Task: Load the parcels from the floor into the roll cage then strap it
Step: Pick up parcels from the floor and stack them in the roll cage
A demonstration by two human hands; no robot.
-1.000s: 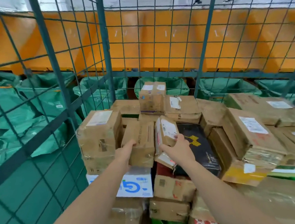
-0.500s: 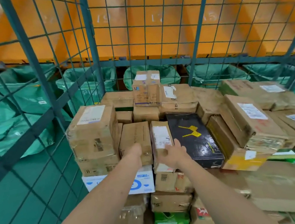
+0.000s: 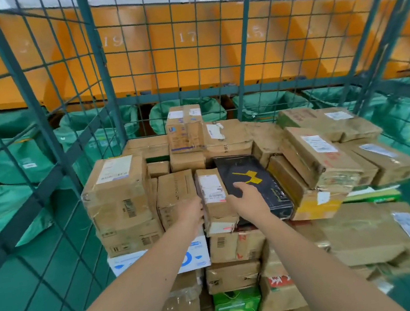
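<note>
Nearest to the camera, two bare forearms reach forward over the front of the parcel stack, where a green printed box (image 3: 237,306) sits low between brown cartons. A little further, a white box with blue print (image 3: 195,256) lies under the left forearm. The left hand (image 3: 192,211) presses against the left side of a narrow brown parcel (image 3: 212,195) that stands on its edge with a white label on top; its fingers are hidden behind the parcel, so I cannot tell if they are closed around it. The right hand (image 3: 248,197) is open and lies flat, palm down, on a black parcel with a yellow mark (image 3: 254,175), just beside the right side of the narrow parcel. The two hands are apart, with the narrow parcel between them. To the left stands a taller taped carton (image 3: 117,191), and to the right several brown cartons (image 3: 318,152) with labels lean on each other. All these parcels are stacked inside the green wire roll cage (image 3: 98,65), whose mesh walls rise on the left and at the back. Behind the mesh, green sacks (image 3: 7,157) hang open in a row, and above them runs an orange wall (image 3: 187,55) with pale numbers.
</note>
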